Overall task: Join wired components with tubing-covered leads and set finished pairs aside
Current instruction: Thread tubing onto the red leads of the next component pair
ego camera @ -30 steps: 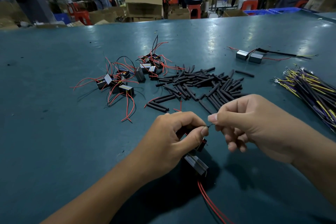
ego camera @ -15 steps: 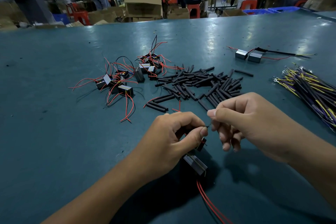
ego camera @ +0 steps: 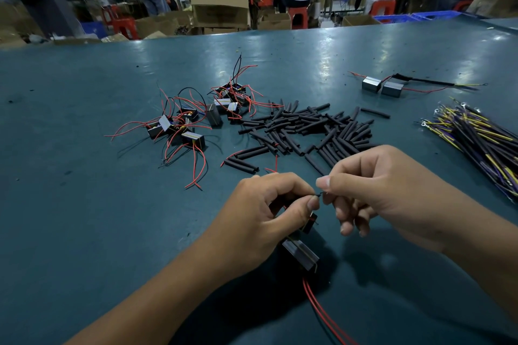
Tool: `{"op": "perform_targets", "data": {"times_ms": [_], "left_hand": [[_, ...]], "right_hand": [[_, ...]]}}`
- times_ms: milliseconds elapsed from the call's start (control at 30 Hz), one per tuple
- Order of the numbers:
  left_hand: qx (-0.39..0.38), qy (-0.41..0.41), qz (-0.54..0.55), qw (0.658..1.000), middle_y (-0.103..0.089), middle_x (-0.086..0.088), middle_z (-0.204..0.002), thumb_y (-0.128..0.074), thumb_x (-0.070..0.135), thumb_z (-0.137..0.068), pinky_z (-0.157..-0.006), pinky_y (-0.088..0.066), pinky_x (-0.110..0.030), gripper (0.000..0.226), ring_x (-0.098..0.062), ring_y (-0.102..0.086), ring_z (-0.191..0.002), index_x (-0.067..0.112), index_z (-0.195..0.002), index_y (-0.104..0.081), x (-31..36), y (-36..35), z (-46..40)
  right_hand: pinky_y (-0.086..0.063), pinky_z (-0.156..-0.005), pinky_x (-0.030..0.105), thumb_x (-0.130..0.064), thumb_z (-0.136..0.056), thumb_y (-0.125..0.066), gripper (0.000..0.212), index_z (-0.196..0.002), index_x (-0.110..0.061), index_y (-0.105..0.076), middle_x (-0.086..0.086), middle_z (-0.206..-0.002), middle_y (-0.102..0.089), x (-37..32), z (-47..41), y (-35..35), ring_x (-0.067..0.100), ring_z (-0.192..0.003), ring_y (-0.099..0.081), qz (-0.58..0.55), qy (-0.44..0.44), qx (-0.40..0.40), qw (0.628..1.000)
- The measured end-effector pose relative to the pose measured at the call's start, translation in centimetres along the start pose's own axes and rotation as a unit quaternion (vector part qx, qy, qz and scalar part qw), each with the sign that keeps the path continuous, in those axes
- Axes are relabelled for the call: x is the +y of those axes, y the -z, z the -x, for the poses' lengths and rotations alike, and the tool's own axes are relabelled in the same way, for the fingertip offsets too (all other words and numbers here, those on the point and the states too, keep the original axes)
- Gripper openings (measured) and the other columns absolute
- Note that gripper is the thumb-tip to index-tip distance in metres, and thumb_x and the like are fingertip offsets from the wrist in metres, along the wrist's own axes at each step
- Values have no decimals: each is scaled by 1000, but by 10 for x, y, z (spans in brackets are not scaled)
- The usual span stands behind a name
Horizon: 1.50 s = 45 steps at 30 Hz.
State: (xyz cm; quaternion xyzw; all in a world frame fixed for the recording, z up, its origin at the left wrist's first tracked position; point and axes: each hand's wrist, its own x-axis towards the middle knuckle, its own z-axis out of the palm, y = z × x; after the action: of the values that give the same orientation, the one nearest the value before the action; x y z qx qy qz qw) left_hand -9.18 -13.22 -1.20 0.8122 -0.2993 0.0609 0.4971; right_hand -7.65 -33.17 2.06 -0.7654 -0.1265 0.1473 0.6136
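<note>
My left hand [ego camera: 263, 213] pinches thin wire ends between thumb and forefinger, and a black block component [ego camera: 300, 253] with red leads [ego camera: 322, 314] hangs below it. Just to the right, my right hand [ego camera: 378, 190] pinches the same wire ends [ego camera: 319, 194] where the two hands meet. A heap of black tubing pieces [ego camera: 305, 129] lies behind the hands. Loose components with red wires [ego camera: 190, 126] lie at the left. A joined pair [ego camera: 382, 87] sits at the back right.
A bundle of yellow and purple terminal wires [ego camera: 482, 137] lies at the right edge of the blue-green table [ego camera: 70, 204]. Beyond the table's far edge are cardboard boxes [ego camera: 220, 5], red stools and people at other benches.
The hands stay joined at the wire ends. My right hand's lower fingers have loosened and shifted slightly; the view moved a little.
</note>
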Motion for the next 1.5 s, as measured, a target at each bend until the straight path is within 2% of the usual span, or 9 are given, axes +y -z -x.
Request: {"op": "perform_targets", "data": {"times_ms": [233, 367, 467, 533, 600, 700, 833, 1300, 1500], "left_hand": [[-8, 17, 46, 999, -62, 5, -70, -63, 23, -95, -63, -42, -15, 15, -2, -54, -65, 11, -87, -70, -1, 1, 1], [5, 37, 115, 993, -62, 6, -70, -61, 20, -94, -64, -42, -16, 16, -3, -54, -67, 9, -85, -69, -2, 1, -2], [3, 58, 183, 981, -61, 14, -69, -60, 18, -94, -63, -40, -10, 15, 1, -51, -64, 14, -83, -69, -1, 1, -2], [4, 66, 195, 978, -61, 13, -69, -61, 20, -93, -61, -39, -12, 15, -1, -49, -63, 17, -82, -70, 0, 0, -2], [12, 64, 177, 982, -60, 9, -66, -62, 21, -93, -59, -39, -17, 15, -6, -48, -61, 17, -81, -70, -1, 0, -1], [27, 38, 81, 996, -58, -5, -66, -62, 23, -93, -57, -40, -25, 15, -12, -48, -59, 14, -82, -68, -1, 0, 0], [50, -32, -116, 991, -54, 20, -66, -63, 24, -92, -68, -40, -28, 11, 1, -47, -67, 18, -83, -68, 1, -3, 0], [56, -61, -172, 982, -48, 30, -70, -65, 21, -91, -68, -33, -21, 7, 2, -43, -69, 19, -86, -69, 1, -3, -1], [37, -7, -39, 999, -57, 8, -66, -63, 24, -92, -61, -38, -21, 13, -5, -49, -61, 15, -85, -69, -1, -4, 0]], "right_hand": [[-47, -45, 24, -20, -80, -72, 12, -70, -15, -70, 9, -61, -63, 8, -6, 7, 21, -54, -65, -26, 21, -81, 996], [-51, -54, 24, -25, -92, -64, 12, -84, -16, -65, 3, -70, -63, 14, -9, 8, 15, -60, -63, 38, 165, -77, 983], [-46, -64, 19, -27, -102, -50, 15, -95, -17, -57, -11, -83, -55, 21, -11, 8, 10, -69, -55, 274, 358, -4, 893], [-43, -67, 24, -21, -103, -48, 17, -95, -10, -58, -4, -86, -53, 22, -13, 7, 15, -74, -51, 354, 412, 33, 839], [-44, -66, 26, -20, -101, -51, 18, -92, -9, -61, -4, -84, -54, 20, -12, 7, 15, -73, -51, 349, 400, 40, 847], [-41, -50, 21, -33, -94, -57, 22, -79, -18, -63, -8, -63, -54, 13, -9, 5, 8, -52, -48, 182, 283, 71, 939], [-30, -39, 17, -43, -85, -68, 43, -57, -11, -59, 3, -39, -45, 5, -5, 4, 15, -32, -38, 42, 86, 63, 993], [-39, -35, 19, -37, -62, -75, 24, -60, -14, -71, 10, -55, -60, 1, -1, 0, 21, -43, -61, -32, -39, -41, 998], [-49, -44, 24, -23, -80, -72, 15, -69, -13, -70, 10, -61, -65, 5, -2, 4, 26, -54, -69, -22, 51, -55, 997]]}}
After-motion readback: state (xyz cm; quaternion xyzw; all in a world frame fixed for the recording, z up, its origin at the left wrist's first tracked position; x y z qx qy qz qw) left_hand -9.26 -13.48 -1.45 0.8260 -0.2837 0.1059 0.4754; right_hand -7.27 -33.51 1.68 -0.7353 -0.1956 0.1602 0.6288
